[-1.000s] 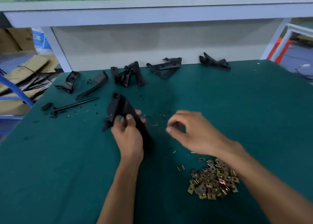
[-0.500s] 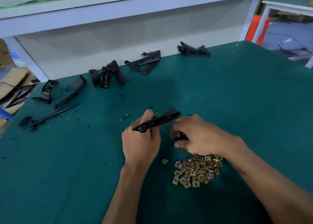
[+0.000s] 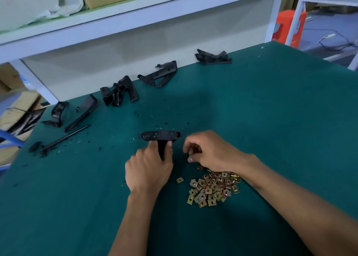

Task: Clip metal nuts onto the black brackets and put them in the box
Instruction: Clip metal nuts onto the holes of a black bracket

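Black bracket (image 3: 159,135) now turned flat-face up in gripping left hand (image 3: 148,170), right hand (image 3: 209,151) fingers curled, contents unclear.

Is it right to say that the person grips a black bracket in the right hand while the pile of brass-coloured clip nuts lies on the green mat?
Not quite. The head view shows the black bracket gripped in the left hand, not the right. The right hand is beside it with fingers curled, just above the pile of brass-coloured clip nuts, which does lie on the green mat.
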`<state>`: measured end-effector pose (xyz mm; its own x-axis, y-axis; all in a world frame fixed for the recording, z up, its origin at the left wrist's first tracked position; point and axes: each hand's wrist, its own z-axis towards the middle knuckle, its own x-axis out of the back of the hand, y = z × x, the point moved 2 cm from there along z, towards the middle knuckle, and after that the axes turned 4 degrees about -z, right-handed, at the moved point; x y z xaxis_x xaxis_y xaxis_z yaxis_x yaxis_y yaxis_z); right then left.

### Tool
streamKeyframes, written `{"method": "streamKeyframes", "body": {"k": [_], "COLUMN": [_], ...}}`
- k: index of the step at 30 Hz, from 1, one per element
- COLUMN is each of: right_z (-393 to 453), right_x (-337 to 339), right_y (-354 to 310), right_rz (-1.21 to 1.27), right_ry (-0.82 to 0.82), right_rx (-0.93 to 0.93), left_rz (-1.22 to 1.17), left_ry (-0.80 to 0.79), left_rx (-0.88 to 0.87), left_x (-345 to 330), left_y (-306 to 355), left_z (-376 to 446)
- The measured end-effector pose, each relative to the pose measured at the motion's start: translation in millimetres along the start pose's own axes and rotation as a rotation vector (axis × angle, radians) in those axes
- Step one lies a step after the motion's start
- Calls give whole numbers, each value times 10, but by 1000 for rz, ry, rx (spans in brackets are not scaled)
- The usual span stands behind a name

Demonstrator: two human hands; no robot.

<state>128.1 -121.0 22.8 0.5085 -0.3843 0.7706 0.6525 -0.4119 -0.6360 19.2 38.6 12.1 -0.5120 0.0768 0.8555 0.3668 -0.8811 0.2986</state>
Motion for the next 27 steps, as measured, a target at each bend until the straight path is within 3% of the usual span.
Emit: {"method": "streamKeyframes", "body": {"k": [5,11,18,27], "right_z": [9,-50,-31,-18], "right_x": [189,279,318,184], "right_y": [70,204,243,136], "right_rz": [311,557,902,897], "right_ry": [185,193,319,333], "right_rx": [-10,-68,-81,-7], "left_rz": [-39,-75,-87,-43], "left_ry": [20,51,-27,-100], "left_rx": [-65,-211,-216,-169], "left_x": [-8,-67,-75,-79], "left_y": [39,165,206,232], "left_z": [-6,-17,-26,-26]}}
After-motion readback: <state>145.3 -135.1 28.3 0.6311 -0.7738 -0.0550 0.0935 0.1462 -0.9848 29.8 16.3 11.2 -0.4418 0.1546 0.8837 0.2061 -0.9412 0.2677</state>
